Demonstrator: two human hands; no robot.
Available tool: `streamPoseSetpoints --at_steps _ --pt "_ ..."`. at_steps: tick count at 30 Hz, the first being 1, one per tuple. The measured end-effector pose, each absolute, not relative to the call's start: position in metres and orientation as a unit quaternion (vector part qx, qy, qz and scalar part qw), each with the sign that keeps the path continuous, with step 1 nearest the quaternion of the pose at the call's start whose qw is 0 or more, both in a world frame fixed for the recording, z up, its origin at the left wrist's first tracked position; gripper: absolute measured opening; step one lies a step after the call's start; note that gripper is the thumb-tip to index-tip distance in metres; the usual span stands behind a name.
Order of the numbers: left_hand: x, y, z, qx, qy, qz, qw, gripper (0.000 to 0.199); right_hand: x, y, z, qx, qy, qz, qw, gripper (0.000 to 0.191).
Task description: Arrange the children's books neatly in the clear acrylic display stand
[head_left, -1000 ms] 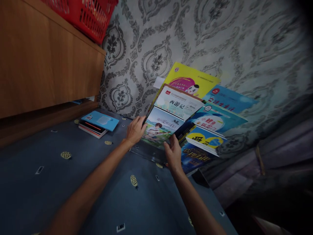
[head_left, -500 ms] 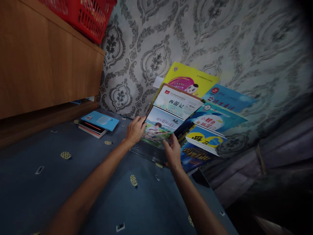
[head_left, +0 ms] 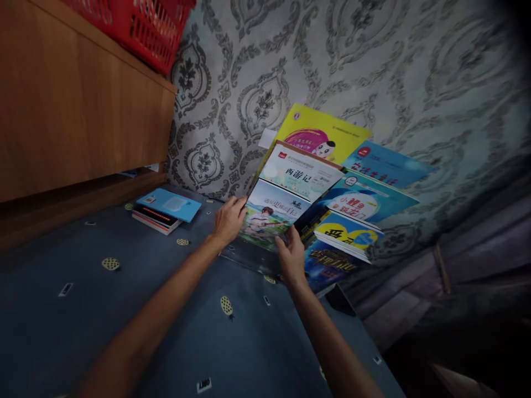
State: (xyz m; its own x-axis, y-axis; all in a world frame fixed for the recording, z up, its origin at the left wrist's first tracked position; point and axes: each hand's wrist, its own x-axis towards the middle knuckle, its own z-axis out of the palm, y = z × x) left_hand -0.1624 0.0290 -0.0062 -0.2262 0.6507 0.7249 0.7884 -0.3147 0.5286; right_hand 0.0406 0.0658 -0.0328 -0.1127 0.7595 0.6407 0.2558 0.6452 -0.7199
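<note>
A paperback (head_left: pixel 265 218) with a person playing guitar on its cover leans back at the front of a tilted stack. My left hand (head_left: pixel 228 221) grips its left edge, fingers curled around the side. At its lower right corner my right hand (head_left: pixel 291 254) holds it, with the thumb on the cover and the fingers partly hidden behind. Directly behind stands a white-covered book (head_left: pixel 301 176), and a taller yellow book (head_left: pixel 332 126) rises behind that. A dark holder (head_left: pixel 257 254) shows under the paperback's lower edge.
To the right lean a teal book (head_left: pixel 373 202), a blue book (head_left: pixel 390 163), a blue-and-yellow book (head_left: pixel 348 229) and a dark blue book (head_left: pixel 332 265). A small book pile (head_left: pixel 170 205) lies left, near a wooden cabinet (head_left: pixel 91 110) bearing a red basket (head_left: pixel 153 33). Patterned wall (head_left: pixel 265 99) stands behind.
</note>
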Motion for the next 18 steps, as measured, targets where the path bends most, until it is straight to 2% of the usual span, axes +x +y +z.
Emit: streamPoseSetpoints --at_steps 18 --pt "-0.169 0.031 -0.007 -0.622 -0.568 -0.534 0.074 0.030 0.054 0.061 -0.054 -0.383 -0.708 0.206 0.557 0.078"
